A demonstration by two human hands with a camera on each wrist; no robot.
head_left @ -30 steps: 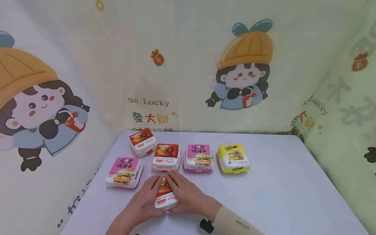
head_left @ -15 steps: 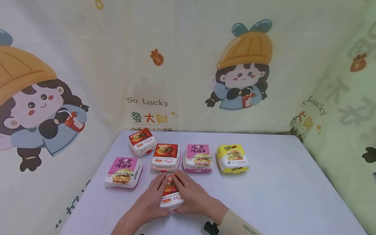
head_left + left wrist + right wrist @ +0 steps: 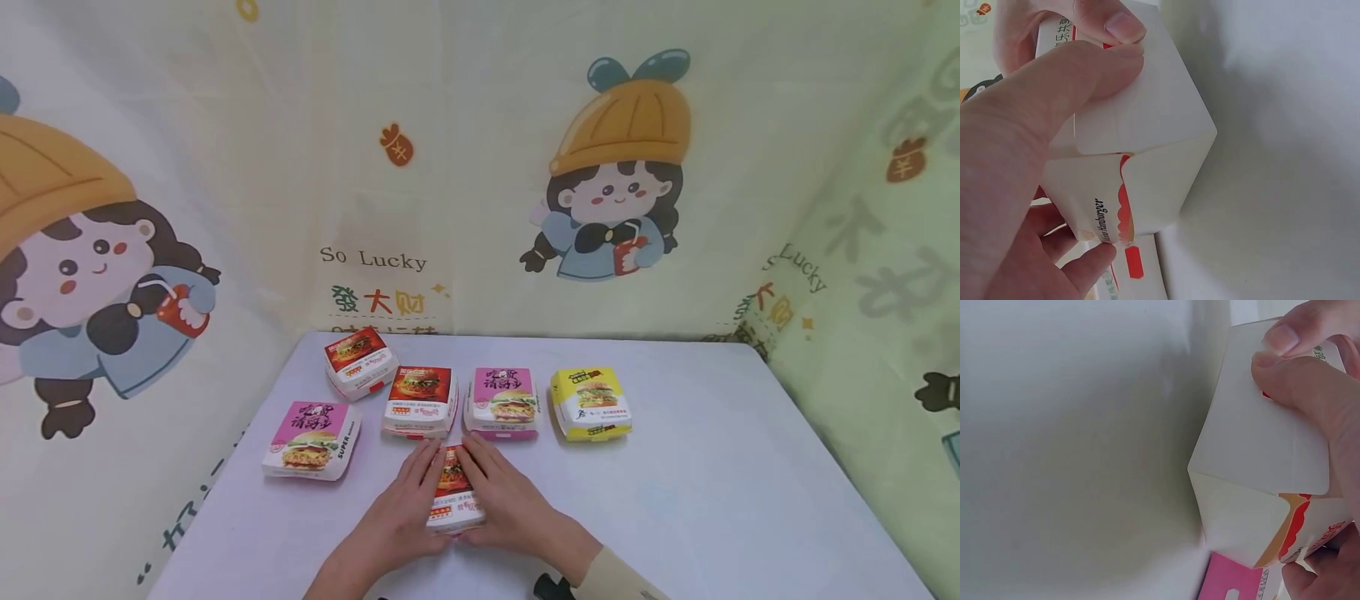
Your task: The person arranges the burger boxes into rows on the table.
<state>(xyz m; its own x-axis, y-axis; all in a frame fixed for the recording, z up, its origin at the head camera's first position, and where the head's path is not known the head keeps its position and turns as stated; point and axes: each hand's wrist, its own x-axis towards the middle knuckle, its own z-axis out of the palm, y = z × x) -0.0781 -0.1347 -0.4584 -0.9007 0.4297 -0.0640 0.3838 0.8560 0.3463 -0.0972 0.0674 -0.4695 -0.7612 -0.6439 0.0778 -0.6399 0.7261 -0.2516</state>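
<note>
Both hands hold a red and white burger box (image 3: 454, 504) at the near middle of the table. My left hand (image 3: 401, 512) grips its left side and my right hand (image 3: 517, 508) its right side, fingers reaching to the far edge. In the left wrist view, both thumbs press the white front panel of the burger box (image 3: 1154, 100), their tips almost meeting. The right wrist view shows the same panel under the right thumb (image 3: 1304, 384). Just beyond the fingers stand a red burger box (image 3: 420, 402) and a pink burger box (image 3: 501, 404), side by side.
A yellow burger box (image 3: 591, 404) stands to the right of the row. Another red burger box (image 3: 361, 362) sits angled at the back left, with a pink burger box (image 3: 311, 440) in front of it. A printed cloth (image 3: 480, 167) hangs behind the white table (image 3: 712, 467).
Both hands have shifted the held burger box to the right, from in front of the red box to between the red and pink ones. The other boxes stay put; the view shifts slightly.
</note>
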